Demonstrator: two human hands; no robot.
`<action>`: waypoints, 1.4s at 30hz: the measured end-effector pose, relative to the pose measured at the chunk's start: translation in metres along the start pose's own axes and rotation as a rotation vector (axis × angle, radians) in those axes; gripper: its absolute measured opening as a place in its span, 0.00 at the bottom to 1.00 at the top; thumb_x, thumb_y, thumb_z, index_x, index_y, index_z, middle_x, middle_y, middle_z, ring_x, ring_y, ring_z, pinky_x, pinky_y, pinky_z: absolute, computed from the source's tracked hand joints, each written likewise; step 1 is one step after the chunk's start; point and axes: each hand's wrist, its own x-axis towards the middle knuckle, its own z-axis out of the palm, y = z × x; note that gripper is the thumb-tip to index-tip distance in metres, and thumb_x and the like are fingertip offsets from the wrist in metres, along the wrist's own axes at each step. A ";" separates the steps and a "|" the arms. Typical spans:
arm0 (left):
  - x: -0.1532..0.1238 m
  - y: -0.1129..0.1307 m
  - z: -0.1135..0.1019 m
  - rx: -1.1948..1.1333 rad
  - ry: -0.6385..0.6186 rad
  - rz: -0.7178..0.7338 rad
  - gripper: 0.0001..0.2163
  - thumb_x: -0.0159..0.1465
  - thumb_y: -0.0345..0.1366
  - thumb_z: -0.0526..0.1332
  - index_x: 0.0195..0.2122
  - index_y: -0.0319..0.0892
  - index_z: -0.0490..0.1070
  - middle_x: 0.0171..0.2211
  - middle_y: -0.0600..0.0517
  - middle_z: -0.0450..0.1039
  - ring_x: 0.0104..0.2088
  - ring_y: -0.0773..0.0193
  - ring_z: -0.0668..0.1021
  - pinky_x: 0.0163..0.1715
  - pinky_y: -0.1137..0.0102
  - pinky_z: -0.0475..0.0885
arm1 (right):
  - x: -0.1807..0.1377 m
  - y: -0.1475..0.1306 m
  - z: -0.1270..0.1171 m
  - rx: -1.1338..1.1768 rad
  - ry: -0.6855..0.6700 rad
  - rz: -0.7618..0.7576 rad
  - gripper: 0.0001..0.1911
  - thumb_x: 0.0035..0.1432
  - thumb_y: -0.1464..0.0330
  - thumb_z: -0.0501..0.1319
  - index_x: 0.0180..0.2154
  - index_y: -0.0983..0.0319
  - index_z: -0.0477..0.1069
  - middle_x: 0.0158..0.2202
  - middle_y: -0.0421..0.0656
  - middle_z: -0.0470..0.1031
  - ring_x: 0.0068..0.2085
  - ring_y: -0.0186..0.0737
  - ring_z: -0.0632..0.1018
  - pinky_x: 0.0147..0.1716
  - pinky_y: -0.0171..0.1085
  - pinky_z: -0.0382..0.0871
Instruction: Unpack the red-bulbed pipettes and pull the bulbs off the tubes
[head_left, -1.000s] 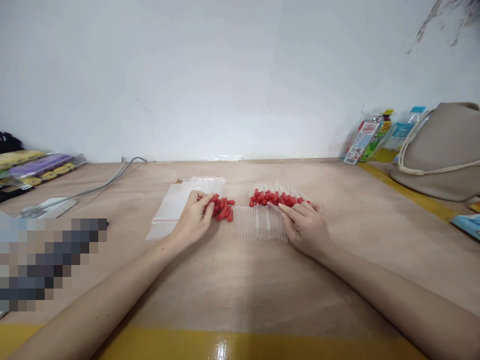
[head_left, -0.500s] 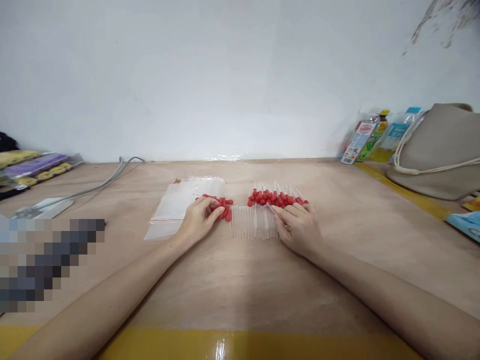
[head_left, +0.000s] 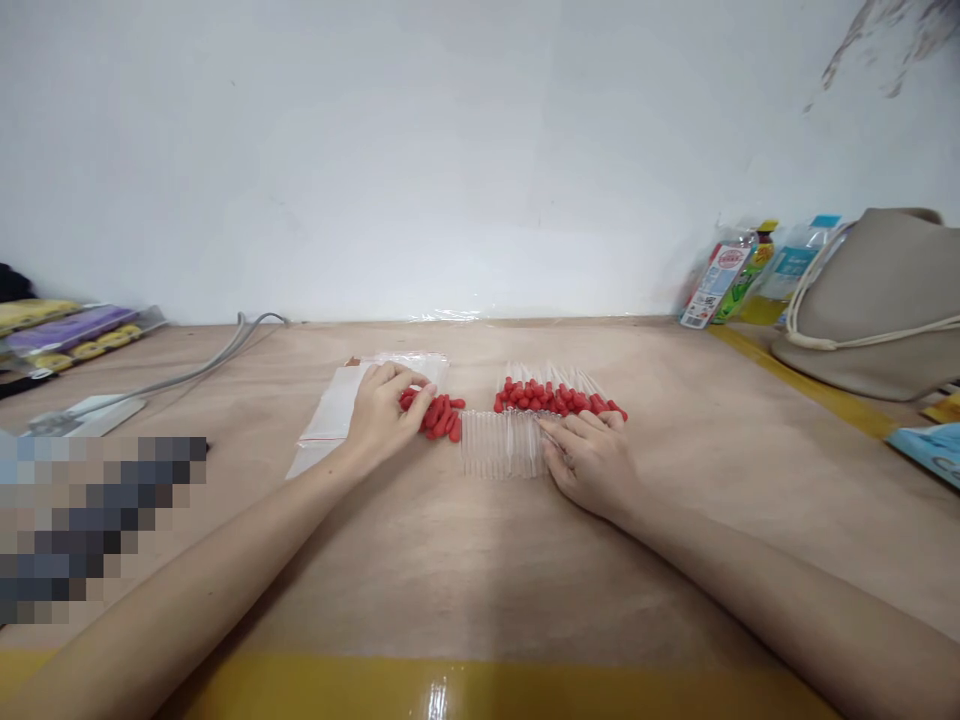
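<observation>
Red dropper bulbs (head_left: 445, 413) lie right of the left hand (head_left: 381, 412) (the nearer hand), mostly slanting near-to-far. Its grip I cannot tell.

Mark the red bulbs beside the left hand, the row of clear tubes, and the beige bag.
Red bulbs (head_left: 441, 415): head view, on bulbs near the middle of the pile.
Row of clear tubes (head_left: 490, 444): head view, midway along the tubes.
Beige bag (head_left: 874, 295): head view, on its side.

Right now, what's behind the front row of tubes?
Red bulbs, with clear tubes beyond. The right hand covers the right end of the front row; anything beneath can't be seen.
</observation>
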 end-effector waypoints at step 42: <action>-0.038 0.041 0.008 -0.142 -0.341 0.331 0.07 0.63 0.36 0.52 0.30 0.40 0.62 0.26 0.53 0.66 0.25 0.68 0.70 0.25 0.74 0.64 | -0.004 0.013 -0.016 0.148 0.219 -0.011 0.25 0.53 0.61 0.58 0.52 0.60 0.60 0.49 0.48 0.67 0.50 0.47 0.67 0.49 0.47 0.57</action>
